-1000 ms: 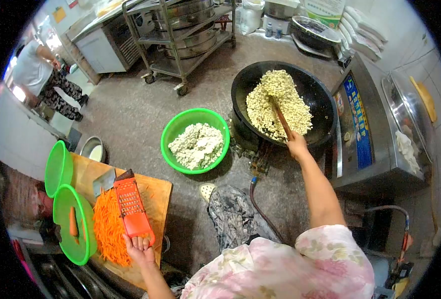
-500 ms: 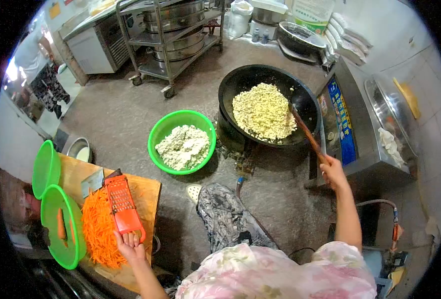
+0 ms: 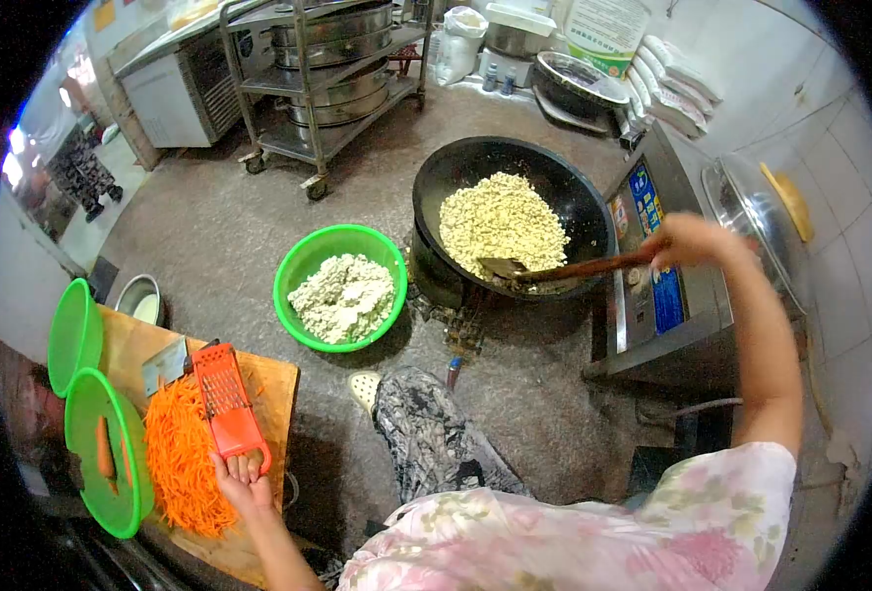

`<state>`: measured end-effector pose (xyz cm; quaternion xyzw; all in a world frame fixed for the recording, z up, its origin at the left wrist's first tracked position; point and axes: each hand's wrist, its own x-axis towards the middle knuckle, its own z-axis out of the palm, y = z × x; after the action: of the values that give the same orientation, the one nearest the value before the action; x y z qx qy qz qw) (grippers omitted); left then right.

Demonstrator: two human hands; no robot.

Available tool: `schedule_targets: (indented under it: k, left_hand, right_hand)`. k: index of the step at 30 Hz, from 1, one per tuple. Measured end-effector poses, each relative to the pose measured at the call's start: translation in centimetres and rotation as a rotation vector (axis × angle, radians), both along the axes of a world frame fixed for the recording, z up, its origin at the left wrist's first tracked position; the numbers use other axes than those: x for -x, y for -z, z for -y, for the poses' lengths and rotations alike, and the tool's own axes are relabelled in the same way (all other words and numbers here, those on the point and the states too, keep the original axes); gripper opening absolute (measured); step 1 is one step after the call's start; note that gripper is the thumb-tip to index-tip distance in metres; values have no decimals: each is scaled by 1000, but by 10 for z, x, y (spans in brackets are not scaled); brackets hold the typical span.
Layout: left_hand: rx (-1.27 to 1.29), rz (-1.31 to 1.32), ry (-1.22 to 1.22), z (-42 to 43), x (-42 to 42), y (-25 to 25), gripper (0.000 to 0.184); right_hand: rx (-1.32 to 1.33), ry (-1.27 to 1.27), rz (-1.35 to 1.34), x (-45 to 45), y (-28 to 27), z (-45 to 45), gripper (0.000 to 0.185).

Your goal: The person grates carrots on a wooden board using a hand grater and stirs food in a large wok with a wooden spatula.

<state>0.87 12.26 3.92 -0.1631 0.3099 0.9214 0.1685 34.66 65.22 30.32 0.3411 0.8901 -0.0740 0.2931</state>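
My left hand [image 3: 244, 478] is closed around the handle of an orange grater [image 3: 229, 399], which lies over a heap of shredded carrot [image 3: 175, 463] on a wooden board [image 3: 276, 389]. My right hand [image 3: 687, 243] grips the long wooden handle of a spatula [image 3: 579, 268]. The spatula's blade is in the near side of a big black wok [image 3: 585, 215], at the edge of pale yellow crumbled food [image 3: 503, 219]. A green basin [image 3: 281, 300] with whitish crumbly food [image 3: 342, 297] stands on the floor between my hands.
On the board are a cleaver [image 3: 165, 366] and a green basket [image 3: 81, 492] holding a carrot [image 3: 106, 448]. A second green basket [image 3: 74, 330] stands behind. A steel cabinet [image 3: 692, 286] is right of the wok. A wheeled rack [image 3: 308, 148] and a distant person [image 3: 81, 167] are farther off.
My right hand has moved up and right, swinging the spatula from the wok's right side to its near edge. My left hand stays on the grater. The whole view has shifted slightly.
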Motion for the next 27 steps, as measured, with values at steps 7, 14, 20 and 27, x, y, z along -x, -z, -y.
schedule_targets:
  k: [7,14,20,27]
  left_hand:
    - [-4,-21,54,-10,2,-15,43]
    - [58,-22,-56,16,-11,-7,33]
    - [150,-32,-163,44,-18,-31,31]
    - [87,-90,-71,40,-19,-23,30]
  right_hand:
    - [-281,-4,276,60,-29,-13,16]
    - [-341,104,43,109,218,5,24]
    - [-37,691,-646,79,373,-10,67]
    - [1046,1588,-1641,15,316,139,58]
